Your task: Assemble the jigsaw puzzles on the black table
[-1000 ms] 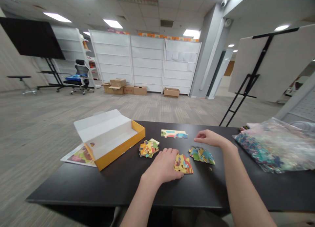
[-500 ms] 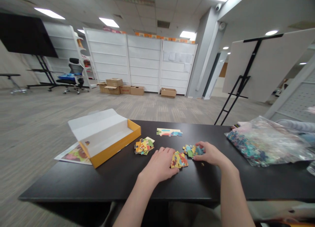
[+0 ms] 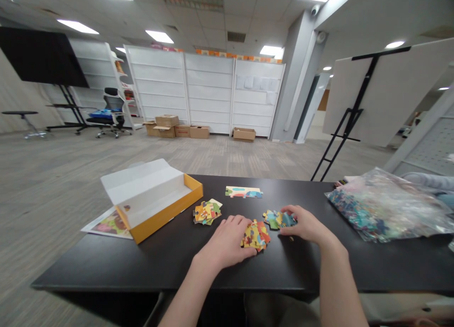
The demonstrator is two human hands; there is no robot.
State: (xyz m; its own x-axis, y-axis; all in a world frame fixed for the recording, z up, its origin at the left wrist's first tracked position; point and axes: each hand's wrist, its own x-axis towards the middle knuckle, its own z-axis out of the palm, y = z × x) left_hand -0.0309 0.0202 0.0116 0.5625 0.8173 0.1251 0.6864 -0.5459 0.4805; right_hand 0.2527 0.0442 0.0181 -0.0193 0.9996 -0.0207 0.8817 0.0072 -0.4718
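Note:
My left hand [image 3: 227,242] curves around a pile of yellow and red jigsaw puzzle pieces [image 3: 258,236] on the black table, thumb on the near side and fingers on the far side. To its right, my right hand [image 3: 301,225] has thumb and fingers closed on blue puzzle pieces [image 3: 288,219], at the edge of a small blue, green and yellow group [image 3: 272,219]. A third heap of puzzle pieces [image 3: 207,212], mostly yellow and green, lies beyond my left hand. Farther back, a joined strip of puzzle pieces [image 3: 244,192] lies flat.
An open yellow box [image 3: 166,212] with a white lid stands on the left, over a printed picture sheet [image 3: 109,224]. A clear plastic bag of colourful pieces [image 3: 386,206] lies on the right. One tiny bit [image 3: 291,238] sits below my right hand. The table's front edge [image 3: 170,289] is near me.
The yellow and red pile has shifted slightly toward me with my left hand. My right hand has barely moved; the blue pieces in it have turned a little.

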